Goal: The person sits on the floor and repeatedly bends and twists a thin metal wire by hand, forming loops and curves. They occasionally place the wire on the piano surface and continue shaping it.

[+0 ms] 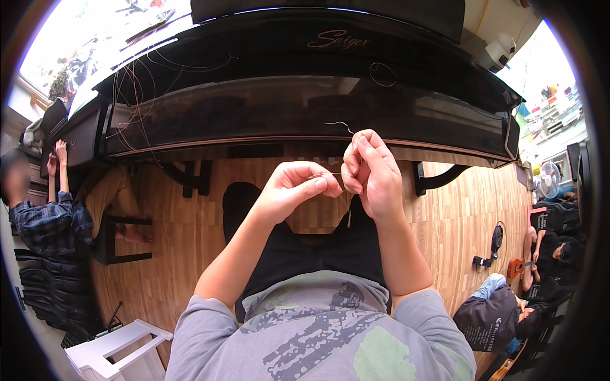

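Observation:
My left hand [304,187] is closed, thumb and forefinger pinching a thin brass-coloured wire [343,174] that runs across to my right hand. My right hand [372,165] is closed on the wire too, with a silvery wavy end [340,124] sticking out above its fingertips. Part of the wire dangles below, between the hands. Both hands are over my lap, in front of a glossy black piano [267,101]. On the piano, several loose wires [136,101] drape at the left and a coiled loop [382,74] lies at the right.
At the left, a person [44,219] in plaid sits at a dark cabinet. At the lower right are several people [495,314], one with an orange small guitar [516,267]. A black stand [492,247] is on the wooden floor [445,228]; a white chair [117,349] stands lower left.

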`<state>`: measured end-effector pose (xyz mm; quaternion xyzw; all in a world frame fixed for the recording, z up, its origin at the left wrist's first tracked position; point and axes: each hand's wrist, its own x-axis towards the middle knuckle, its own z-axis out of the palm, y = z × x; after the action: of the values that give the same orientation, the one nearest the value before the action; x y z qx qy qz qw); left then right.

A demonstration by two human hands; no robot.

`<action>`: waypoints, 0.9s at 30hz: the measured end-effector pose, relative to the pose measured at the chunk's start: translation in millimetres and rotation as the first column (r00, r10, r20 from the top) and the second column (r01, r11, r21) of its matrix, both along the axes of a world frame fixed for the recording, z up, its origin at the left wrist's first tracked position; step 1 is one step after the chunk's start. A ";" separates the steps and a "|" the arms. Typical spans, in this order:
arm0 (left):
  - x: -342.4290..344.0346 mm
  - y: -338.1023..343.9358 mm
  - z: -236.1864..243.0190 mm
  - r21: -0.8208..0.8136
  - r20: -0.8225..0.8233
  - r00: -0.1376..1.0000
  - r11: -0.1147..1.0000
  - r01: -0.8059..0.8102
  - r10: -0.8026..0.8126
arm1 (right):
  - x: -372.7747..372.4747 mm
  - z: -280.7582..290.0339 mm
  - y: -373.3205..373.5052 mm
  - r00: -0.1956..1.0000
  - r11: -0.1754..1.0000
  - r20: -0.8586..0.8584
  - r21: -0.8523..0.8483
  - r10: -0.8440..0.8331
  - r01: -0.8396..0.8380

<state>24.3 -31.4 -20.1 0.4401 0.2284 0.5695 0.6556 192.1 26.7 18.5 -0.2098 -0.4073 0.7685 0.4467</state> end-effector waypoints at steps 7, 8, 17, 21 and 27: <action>4.4 1.6 -14.6 -0.006 0.212 0.974 0.997 0.080 -0.077 | -1.7 -4.2 0.8 1.000 1.000 -0.030 -0.001 0.004 -0.004; 4.6 1.1 -12.6 0.000 0.143 0.988 0.999 0.053 -0.053 | -1.2 -4.7 0.8 1.000 1.000 -0.024 -0.003 0.003 -0.003; 15.6 -2.8 1.4 0.159 -0.204 0.872 0.894 -0.418 0.444 | -2.0 -4.6 -0.4 0.999 0.999 0.034 0.038 -0.040 0.038; 11.9 -0.6 -5.4 0.275 -0.197 0.780 0.797 -0.538 0.594 | -3.7 -5.9 -1.1 0.994 0.993 0.063 0.083 -0.086 0.081; 9.2 -3.6 -9.6 0.523 -0.210 0.623 0.625 -0.579 0.753 | -3.5 -5.6 -1.4 0.995 0.993 0.037 0.075 -0.096 0.093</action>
<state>33.4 -35.0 -29.8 0.5546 0.3868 0.7034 0.2191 188.6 25.3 12.9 -0.2280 -0.4337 0.7268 0.4814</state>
